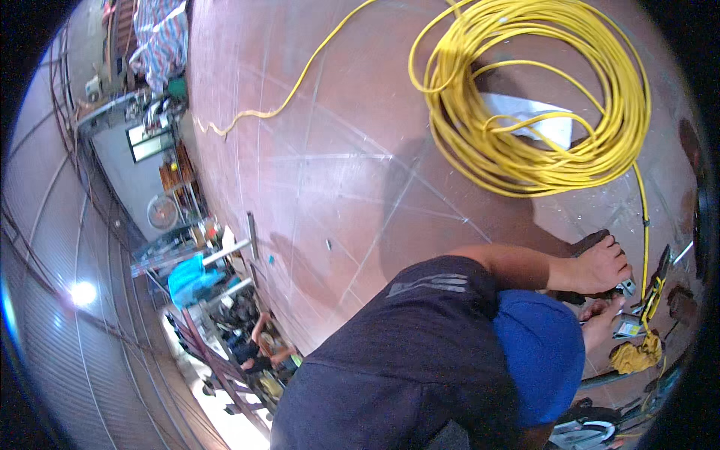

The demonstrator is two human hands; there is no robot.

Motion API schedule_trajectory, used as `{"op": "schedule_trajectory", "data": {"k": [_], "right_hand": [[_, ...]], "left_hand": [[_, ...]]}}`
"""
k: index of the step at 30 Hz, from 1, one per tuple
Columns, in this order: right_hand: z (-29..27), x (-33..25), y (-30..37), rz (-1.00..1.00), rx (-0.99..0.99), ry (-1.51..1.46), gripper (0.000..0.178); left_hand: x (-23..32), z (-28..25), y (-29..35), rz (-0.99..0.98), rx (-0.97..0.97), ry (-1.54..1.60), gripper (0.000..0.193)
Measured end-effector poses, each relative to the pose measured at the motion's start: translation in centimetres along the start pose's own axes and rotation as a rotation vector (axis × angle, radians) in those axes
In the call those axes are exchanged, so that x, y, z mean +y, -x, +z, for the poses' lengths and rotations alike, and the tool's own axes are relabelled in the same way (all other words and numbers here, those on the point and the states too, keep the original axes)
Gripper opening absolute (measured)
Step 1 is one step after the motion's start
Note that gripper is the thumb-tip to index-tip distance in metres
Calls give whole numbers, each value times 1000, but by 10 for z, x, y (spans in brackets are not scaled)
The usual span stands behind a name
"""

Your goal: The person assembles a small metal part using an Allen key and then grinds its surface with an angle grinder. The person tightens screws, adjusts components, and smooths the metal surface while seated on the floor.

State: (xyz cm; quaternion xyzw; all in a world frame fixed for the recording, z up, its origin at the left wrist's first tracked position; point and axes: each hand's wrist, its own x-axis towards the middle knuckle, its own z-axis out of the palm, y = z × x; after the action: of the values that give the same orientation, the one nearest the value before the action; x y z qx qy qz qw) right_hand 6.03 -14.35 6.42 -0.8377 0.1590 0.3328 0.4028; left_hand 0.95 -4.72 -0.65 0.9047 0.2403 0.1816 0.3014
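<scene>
My left hand (pixel 600 268) is at the right, reached out from a dark sleeve, its fingers curled down. A small bright metal piece (pixel 627 287) shows by its fingertips; what the fingers hold is hidden. Just below, my right hand (pixel 599 322) is closed on the edge of a small metal box (pixel 627 325) with a yellow and green label. My blue-covered knee (pixel 536 352) hides much of that arm. A yellow cable (pixel 644 225) runs from a big coil (pixel 457 112) down to beside the box. A crumpled yellow cloth or glove (pixel 637 354) lies near it.
Under the coil lies a white sheet-like piece (pixel 529 116). Yellow cable (pixel 300 79) trails across the reddish floor. A metal bar (pixel 252 235) and cluttered racks with a turquoise cover (pixel 196 280) stand left. Another person (pixel 274 349) is in the background. Dark and white items (pixel 585 433) lie lower right.
</scene>
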Motion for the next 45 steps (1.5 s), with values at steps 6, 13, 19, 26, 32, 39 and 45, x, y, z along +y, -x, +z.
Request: {"op": "schedule_trajectory", "data": {"k": [6,13,19,26,32,39,45], "right_hand": [[-34,7,-73,-238,-157,483,63],[-39,-14,-72,-425,-195,909,72],[-46,-8,-73,-568,-58,1011,70],[-39,-6,-48,-697,-109,947,52],[-35,-4,-22,-644,-21,733,58],[-28,-21,-10,-567,-116,572,65],[-27,-20,-9,-584,-119,603,67]], "left_hand": [[-15,-9,17,35,-74,45,32],[-17,-5,23,65,-227,-16,28],[-17,-9,31,52,-158,-4,27],[-18,-46,16,-40,-427,78,19],[-17,-33,22,-52,-291,20,45],[-28,-19,28,55,-54,47,42],[-26,-20,29,50,-73,8,40]]}}
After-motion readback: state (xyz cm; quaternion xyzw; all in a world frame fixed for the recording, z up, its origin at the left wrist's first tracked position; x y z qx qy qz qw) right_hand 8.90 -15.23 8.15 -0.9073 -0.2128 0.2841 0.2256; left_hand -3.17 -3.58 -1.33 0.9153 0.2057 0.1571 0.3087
